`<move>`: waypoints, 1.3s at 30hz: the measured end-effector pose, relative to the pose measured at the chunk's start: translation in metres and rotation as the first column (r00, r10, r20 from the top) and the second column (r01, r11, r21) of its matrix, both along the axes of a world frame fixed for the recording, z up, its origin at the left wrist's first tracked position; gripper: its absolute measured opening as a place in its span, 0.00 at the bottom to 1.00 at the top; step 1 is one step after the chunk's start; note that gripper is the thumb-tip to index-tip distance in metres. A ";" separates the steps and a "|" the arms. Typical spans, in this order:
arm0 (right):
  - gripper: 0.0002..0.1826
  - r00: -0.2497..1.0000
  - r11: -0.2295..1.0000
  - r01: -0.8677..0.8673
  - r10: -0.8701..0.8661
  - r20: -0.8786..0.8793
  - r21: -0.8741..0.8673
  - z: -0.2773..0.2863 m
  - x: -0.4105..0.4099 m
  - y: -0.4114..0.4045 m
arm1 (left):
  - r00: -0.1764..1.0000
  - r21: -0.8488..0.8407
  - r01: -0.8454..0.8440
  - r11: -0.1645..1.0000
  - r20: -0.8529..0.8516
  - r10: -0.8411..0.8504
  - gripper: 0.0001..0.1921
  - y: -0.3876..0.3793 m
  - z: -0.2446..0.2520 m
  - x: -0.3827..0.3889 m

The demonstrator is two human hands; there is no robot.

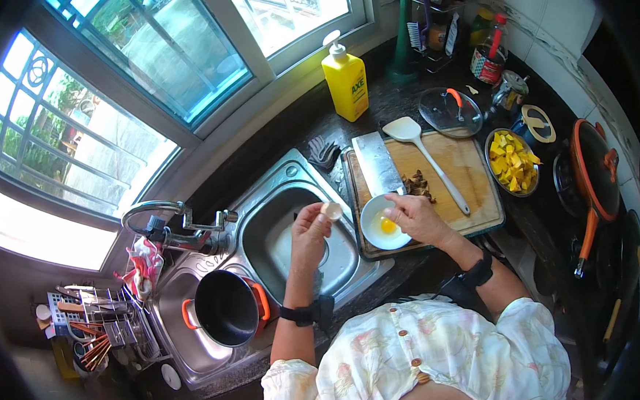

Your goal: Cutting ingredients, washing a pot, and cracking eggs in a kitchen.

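A piece of eggshell [331, 211] is pinched in my left hand [311, 229], above the right edge of the larger sink basin. My right hand [413, 216] grips the rim of a white bowl [374, 239], which holds a raw egg with a whole yolk [388, 225]. The bowl is at the front left of the wooden cutting board [460, 158]. Behind it, a cleaver [375, 161] lies flat, next to dark chopped pieces [419, 186] and a white spatula [433, 163].
A black pot [226, 308] with orange handles sits over the smaller sink basin, near the faucet [173, 231]. Right of the board is a bowl of yellow chunks [513, 162]. A glass lid [450, 112] and a yellow soap bottle [346, 83] stand behind. An orange-rimmed pan [596, 172] is far right.
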State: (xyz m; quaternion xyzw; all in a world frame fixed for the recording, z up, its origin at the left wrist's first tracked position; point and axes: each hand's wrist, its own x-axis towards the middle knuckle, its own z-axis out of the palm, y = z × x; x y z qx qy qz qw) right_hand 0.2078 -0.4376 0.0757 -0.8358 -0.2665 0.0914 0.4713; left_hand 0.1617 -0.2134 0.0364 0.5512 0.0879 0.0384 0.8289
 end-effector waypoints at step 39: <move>0.22 0.346 0.559 0.707 0.261 -0.901 0.433 -0.021 0.004 0.009 | 0.957 0.644 0.019 0.765 0.209 -0.199 0.12 -0.021 0.007 0.002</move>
